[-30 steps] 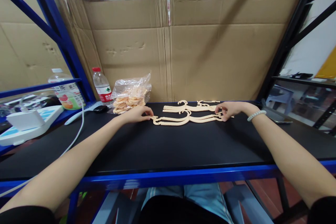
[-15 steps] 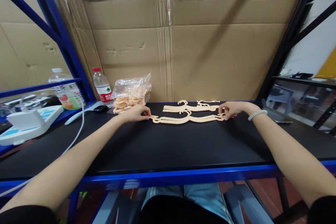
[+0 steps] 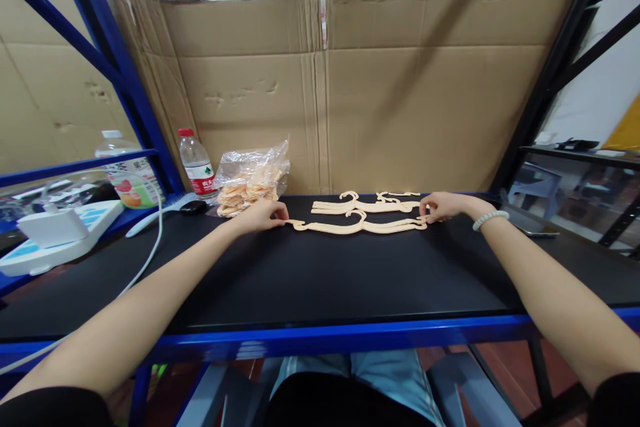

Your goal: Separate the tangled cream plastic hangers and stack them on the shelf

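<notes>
A cream plastic clothes hanger [image 3: 340, 229] lies across the black tabletop, its hook upward, with a second strip close along it. My left hand [image 3: 265, 215] pinches the tip at its left end, fingers closed together. At the opposite end, my right hand [image 3: 436, 207] has thumb and fingers closed on the hanger's right tip; part of that grip is hidden by the fingers. Just behind lie more cream hanger pieces [image 3: 367, 206], with hooks toward the cardboard, and a small thin piece [image 3: 406, 194] farther back.
A clear bag [image 3: 253, 180] of cream pieces and a red-capped bottle [image 3: 197, 163] stand at the back left. A white cable [image 3: 155, 240] runs over the left side near a power strip [image 3: 65, 240]. Cardboard panels [image 3: 440, 100] wall the back; a blue edge [image 3: 350, 335] runs in front.
The hanger's left end looks slightly different, with the two strips lying closer together there. Both hands keep hold and barely move; the view shifts slightly.
</notes>
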`<state>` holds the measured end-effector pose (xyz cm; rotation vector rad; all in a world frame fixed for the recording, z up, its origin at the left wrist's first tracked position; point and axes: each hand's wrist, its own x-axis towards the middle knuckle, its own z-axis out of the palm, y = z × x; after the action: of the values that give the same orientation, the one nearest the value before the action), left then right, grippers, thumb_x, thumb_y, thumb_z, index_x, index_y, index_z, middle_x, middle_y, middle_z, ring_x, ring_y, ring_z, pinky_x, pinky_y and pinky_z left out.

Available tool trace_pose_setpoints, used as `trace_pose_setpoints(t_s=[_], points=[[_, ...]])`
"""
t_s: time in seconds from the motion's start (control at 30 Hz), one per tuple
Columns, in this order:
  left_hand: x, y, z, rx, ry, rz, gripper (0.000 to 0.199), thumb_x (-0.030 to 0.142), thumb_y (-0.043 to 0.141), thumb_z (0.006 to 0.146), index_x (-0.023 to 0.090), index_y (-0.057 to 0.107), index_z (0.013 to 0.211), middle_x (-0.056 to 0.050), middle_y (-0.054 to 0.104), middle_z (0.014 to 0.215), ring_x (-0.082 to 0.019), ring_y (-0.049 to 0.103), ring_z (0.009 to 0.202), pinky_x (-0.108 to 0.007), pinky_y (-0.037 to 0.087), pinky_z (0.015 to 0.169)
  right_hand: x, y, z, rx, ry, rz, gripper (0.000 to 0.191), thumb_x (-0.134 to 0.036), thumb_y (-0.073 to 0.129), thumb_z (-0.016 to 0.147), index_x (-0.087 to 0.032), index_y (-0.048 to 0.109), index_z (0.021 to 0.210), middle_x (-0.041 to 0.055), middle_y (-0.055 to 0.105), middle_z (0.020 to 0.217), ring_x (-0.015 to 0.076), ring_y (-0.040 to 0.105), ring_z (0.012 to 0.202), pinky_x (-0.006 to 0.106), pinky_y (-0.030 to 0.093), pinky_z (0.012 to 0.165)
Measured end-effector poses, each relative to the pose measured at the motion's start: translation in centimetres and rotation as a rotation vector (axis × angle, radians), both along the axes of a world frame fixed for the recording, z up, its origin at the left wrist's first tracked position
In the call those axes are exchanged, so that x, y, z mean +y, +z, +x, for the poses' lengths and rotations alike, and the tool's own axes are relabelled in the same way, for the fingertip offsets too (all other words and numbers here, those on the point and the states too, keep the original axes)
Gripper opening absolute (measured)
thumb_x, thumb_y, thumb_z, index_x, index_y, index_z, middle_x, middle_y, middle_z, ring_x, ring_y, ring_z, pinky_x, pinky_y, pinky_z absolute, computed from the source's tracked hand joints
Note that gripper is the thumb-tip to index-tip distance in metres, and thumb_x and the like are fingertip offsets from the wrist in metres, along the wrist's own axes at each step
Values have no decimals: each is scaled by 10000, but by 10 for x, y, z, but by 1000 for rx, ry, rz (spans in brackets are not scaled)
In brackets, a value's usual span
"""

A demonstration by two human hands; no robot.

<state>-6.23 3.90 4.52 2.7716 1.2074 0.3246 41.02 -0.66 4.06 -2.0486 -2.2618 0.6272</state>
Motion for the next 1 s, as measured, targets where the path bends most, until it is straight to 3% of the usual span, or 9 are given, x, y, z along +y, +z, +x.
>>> trace_pose_setpoints(t_s=[0.27, 0.57, 0.83, 1.0], points=[[0, -3, 0, -38, 13, 17, 198, 329, 528, 728, 164, 616, 796, -49, 681, 781, -174, 640, 717, -251, 468, 650, 1, -2, 0, -61, -15, 55, 151, -201, 627, 643, -148, 637, 784, -3, 541, 588, 112, 476, 475, 234, 353, 457], [-1, 0, -1, 2, -8, 51, 289, 383, 554, 729, 157, 623, 897, -66, 679, 867, -181, 636, 777, -263, 475, 692, -4, 7, -1, -123, -47, 88, 302, -174, 630, 664, -121, 658, 960, 8, 591, 602, 133, 523, 497, 238, 383, 473], [-9, 5, 5, -43, 2, 121, 331, 398, 535, 759, 151, 599, 970, -81, 667, 956, -186, 628, 785, -286, 478, 714, -3, 12, -3, -188, -43, 427, 172, -200, 573, 746, -150, 700, 852, 38, 670, 713, 164, 609, 656, 244, 429, 606], [-12, 5, 8, -56, 3, 168, 310, 385, 495, 794, 156, 601, 974, -78, 668, 955, -194, 625, 810, -306, 473, 747, 0, 9, -2, -128, -89, 521, 173, -200, 563, 763, -155, 700, 857, 52, 688, 780, 183, 625, 733, 249, 455, 661]])
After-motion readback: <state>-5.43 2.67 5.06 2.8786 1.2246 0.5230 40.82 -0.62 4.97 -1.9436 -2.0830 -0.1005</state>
